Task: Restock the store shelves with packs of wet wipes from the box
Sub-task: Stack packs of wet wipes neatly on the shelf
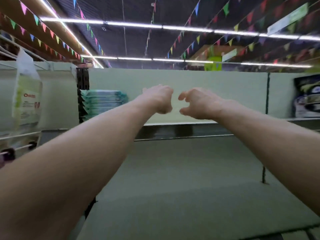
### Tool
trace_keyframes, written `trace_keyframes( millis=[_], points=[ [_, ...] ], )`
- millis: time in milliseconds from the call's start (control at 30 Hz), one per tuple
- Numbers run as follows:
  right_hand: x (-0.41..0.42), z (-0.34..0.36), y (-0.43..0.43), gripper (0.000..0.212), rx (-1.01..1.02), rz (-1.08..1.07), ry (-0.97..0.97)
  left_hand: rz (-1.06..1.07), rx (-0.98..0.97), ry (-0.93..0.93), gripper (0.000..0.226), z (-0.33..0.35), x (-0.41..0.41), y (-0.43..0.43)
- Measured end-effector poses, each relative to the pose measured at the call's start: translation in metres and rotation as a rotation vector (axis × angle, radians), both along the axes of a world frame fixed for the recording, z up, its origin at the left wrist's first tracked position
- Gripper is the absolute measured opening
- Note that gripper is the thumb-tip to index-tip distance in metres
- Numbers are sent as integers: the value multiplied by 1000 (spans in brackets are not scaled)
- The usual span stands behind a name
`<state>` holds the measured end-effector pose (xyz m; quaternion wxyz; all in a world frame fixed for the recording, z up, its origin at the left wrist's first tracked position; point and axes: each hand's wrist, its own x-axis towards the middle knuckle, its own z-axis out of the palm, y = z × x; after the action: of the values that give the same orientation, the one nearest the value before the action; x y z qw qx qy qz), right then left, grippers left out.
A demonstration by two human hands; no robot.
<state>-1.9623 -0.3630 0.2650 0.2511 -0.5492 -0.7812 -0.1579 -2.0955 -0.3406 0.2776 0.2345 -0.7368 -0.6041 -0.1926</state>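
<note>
While both arms stretch up toward the top shelf, the left hand shows only its back, fingers curled out of sight, so I cannot tell whether it grips anything. The right hand, just beside it, is half spread, thumb and fingers apart with nothing between them. They hover over a bare stretch of the shelf, likely the spot meant for new stock. The stack of wet wipes packs lies to the left on that shelf, close against the dark upright, which I take to leave room. The box is not in sight.
</note>
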Motion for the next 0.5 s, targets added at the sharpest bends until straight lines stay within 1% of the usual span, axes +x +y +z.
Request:
trace_keyframes(
  millis=[167, 300, 433, 500],
  points=[
    [54, 1, -35, 49, 13, -187, -5, -153, 8, 8, 46, -2, 57, -17],
    [88, -7, -72, 47, 5, -355, -6, -308, -43, 18, 46, -11, 98, -31],
    [112, -20, -112, 43, -17, -533, -5, -467, -95, 59, 50, -23, 135, -56],
    [121, -27, -134, 38, -31, -616, 7, -545, -98, 70, 48, -29, 151, -71]
  ],
)
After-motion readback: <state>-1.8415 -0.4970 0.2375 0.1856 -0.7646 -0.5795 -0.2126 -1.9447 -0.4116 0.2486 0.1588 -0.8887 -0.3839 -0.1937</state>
